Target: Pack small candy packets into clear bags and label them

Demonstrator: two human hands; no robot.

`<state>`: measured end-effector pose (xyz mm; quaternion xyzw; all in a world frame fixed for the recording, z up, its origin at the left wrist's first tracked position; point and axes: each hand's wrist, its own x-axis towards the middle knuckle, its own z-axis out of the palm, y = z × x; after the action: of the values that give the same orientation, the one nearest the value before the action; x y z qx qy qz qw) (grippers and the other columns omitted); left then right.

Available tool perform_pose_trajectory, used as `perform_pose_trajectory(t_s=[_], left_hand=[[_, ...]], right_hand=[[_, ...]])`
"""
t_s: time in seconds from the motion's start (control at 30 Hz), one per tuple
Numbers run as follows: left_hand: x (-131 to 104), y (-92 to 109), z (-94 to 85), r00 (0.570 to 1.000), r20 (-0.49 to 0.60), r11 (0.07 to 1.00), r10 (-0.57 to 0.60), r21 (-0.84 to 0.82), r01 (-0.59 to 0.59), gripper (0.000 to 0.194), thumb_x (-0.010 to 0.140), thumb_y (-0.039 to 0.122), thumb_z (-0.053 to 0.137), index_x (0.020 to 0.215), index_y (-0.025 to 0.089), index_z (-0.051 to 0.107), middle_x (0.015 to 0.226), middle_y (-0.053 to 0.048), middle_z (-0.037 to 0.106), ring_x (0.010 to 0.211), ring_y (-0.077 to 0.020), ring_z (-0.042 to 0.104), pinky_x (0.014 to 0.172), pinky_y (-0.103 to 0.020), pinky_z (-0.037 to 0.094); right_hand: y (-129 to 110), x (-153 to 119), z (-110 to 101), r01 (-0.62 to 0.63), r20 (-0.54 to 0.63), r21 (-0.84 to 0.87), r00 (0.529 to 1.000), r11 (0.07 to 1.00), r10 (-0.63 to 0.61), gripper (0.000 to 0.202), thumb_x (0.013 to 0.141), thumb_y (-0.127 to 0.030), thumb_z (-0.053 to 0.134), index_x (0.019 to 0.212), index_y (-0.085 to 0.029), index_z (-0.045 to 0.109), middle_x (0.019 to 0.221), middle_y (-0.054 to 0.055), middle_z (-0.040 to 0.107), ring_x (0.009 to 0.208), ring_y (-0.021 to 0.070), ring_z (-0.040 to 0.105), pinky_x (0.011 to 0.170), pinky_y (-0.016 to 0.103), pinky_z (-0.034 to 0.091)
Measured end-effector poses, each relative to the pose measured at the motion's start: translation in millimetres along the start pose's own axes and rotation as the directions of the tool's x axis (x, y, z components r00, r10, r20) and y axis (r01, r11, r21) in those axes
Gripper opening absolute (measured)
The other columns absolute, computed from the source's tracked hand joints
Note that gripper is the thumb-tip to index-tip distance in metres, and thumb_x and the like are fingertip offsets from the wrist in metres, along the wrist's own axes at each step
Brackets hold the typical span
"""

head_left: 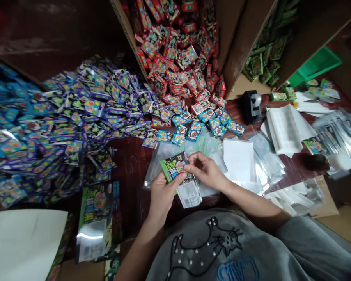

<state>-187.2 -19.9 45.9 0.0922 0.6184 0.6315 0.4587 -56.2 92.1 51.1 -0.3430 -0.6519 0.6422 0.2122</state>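
Between my two hands is a flat printed packet [175, 166], black with a green edge, bright lettering and a colourful picture. A clear lower part with a white printed panel [189, 194] hangs below it. My left hand [163, 189] is closed on its left side, thumb across the front. At its right edge, my right hand [206, 169] pinches with thumb and fingers. Clear plastic bags [213, 150] lie under and behind the hands. Just beyond them lie several small blue boxes [195, 130].
Purple small boxes [87, 105] are heaped at left. Red ones [175, 58] spill from a cardboard box [128, 35]. At right are a black tape dispenser [251, 107], white paper sheets [283, 128] and a green tray [318, 66]. A similar black packet [96, 218] lies at front left.
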Motion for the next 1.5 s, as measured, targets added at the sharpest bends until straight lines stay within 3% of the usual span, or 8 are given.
perform_pose_trajectory(t_s=[0.2,0.37,0.67,0.87,1.07,1.17,1.3,1.5], left_hand=[[-0.5,-4.6,-3.1,1.0,-0.006,1.0,0.011,-0.017,-0.011,0.052,0.063,0.044,0.103,0.103,0.018,0.081,0.101,-0.006,0.085,0.083,-0.0179,0.075,0.081,-0.03,0.061],[-15.2,-6.2,-23.3,0.952,0.269,0.983,-0.147,0.143,0.112,0.054,0.077,0.052,0.094,0.117,0.018,0.08,0.114,-0.012,0.084,0.099,-0.0258,0.079,0.095,-0.038,0.063],[-26.1,-24.5,-43.7,0.991,0.084,0.987,-0.107,0.13,0.095,0.053,0.08,0.06,0.09,0.112,0.018,0.081,0.106,-0.008,0.084,0.088,-0.0209,0.076,0.085,-0.032,0.061],[-27.2,-35.3,-40.1,0.989,0.068,0.988,-0.135,0.08,0.129,0.057,0.08,0.063,0.089,0.115,0.019,0.08,0.098,-0.006,0.083,0.079,-0.0189,0.074,0.072,-0.028,0.057],[-28.7,-29.5,-52.7,0.983,0.065,0.939,-0.17,0.312,0.141,0.056,0.08,0.068,0.085,0.11,0.021,0.082,0.094,-0.006,0.083,0.075,-0.021,0.074,0.071,-0.031,0.059],[-31.4,-5.3,-75.6,0.997,0.022,0.811,-0.07,0.583,0.044,0.053,0.076,0.066,0.087,0.111,0.026,0.083,0.108,-0.008,0.085,0.093,-0.0288,0.079,0.083,-0.037,0.062],[0.4,55.0,-82.1,0.929,-0.039,0.456,0.369,0.878,-0.144,0.052,0.088,0.066,0.076,0.122,0.026,0.079,0.126,-0.012,0.081,0.102,-0.0318,0.078,0.095,-0.044,0.061],[139.1,117.0,19.8,0.733,0.339,0.008,0.59,0.905,-0.425,0.073,0.099,0.058,0.068,0.148,0.004,0.057,0.149,-0.03,0.063,0.143,-0.045,0.055,0.124,-0.061,0.037]], right_hand=[[1.0,5.4,-3.1,-0.031,-0.034,0.127,0.999,0.991,0.036,0.055,0.084,-0.071,0.081,0.083,-0.022,0.055,0.075,-0.006,0.05,0.069,0.011,0.044,0.066,0.027,0.04],[4.4,2.6,-14.2,0.02,-0.193,0.088,0.981,0.996,-0.003,0.047,0.091,-0.061,0.078,0.081,-0.023,0.053,0.073,-0.007,0.048,0.068,0.0104,0.045,0.068,0.028,0.042],[28.2,-40.0,-22.6,-0.362,0.275,0.053,0.901,0.931,0.335,0.059,0.088,-0.078,0.074,0.094,-0.019,0.066,0.083,0.001,0.071,0.068,0.0135,0.069,0.07,0.031,0.058],[26.5,-25.8,-21.8,-0.302,0.119,0.088,0.949,0.949,0.291,0.069,0.07,-0.072,0.092,0.107,-0.019,0.068,0.094,0.001,0.069,0.076,0.0114,0.063,0.07,0.028,0.056],[31.0,-22.4,-15.5,-0.359,0.249,0.062,0.909,0.931,0.334,0.058,0.079,-0.075,0.083,0.086,-0.02,0.066,0.075,-0.003,0.064,0.062,0.0113,0.058,0.059,0.028,0.054],[20.1,-18.8,-40.2,-0.215,0.228,-0.111,0.945,0.97,0.235,0.05,0.089,-0.069,0.079,0.093,-0.02,0.073,0.082,0.001,0.073,0.07,0.0152,0.066,0.068,0.031,0.058],[-11.8,20.6,-89.8,0.092,0.041,-0.48,0.996,0.873,-0.082,0.064,0.091,-0.067,0.079,0.131,-0.018,0.073,0.123,0.014,0.079,0.11,0.0301,0.075,0.102,0.048,0.06],[-28.7,107.3,-72.7,0.102,0.039,-0.861,0.99,0.499,-0.134,0.118,0.075,-0.055,0.095,0.166,-0.003,0.041,0.156,0.033,0.055,0.146,0.0536,0.049,0.12,0.073,0.043]])
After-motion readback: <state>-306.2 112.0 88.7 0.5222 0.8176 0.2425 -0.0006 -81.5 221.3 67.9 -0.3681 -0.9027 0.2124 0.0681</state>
